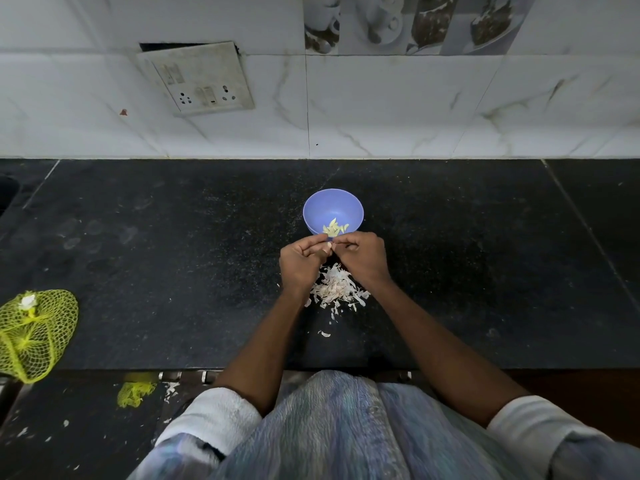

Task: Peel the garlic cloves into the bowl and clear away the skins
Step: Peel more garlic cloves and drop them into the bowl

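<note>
A garlic clove is pinched between the two hands just in front of the near rim of the bowl, and little of it can be seen beyond a pale sliver at the fingertips. The left hand is curled with its fingers closed on the clove from one side; the right hand is curled too, its fingers pressed together against the clove or its skin from the other side. Which of the two is being gripped by the right hand cannot be told.

Inside the blue bowl a small cluster of peeled cloves is lying near the front wall, so part of the peeling is judged to be done. Under the wrists, on the dark surface, a heap of papery skins is gathered, with a few stray flakes lying closer to the person. None of this has been cleared yet, so that step is judged to be wholly left.

No unpeeled cloves are seen waiting on the surface, so how many remain cannot be told. Far to the left a yellow mesh bag is lying at the edge. More skin scraps and a yellow net scrap are seen below the front edge, apparently on the floor.
</note>
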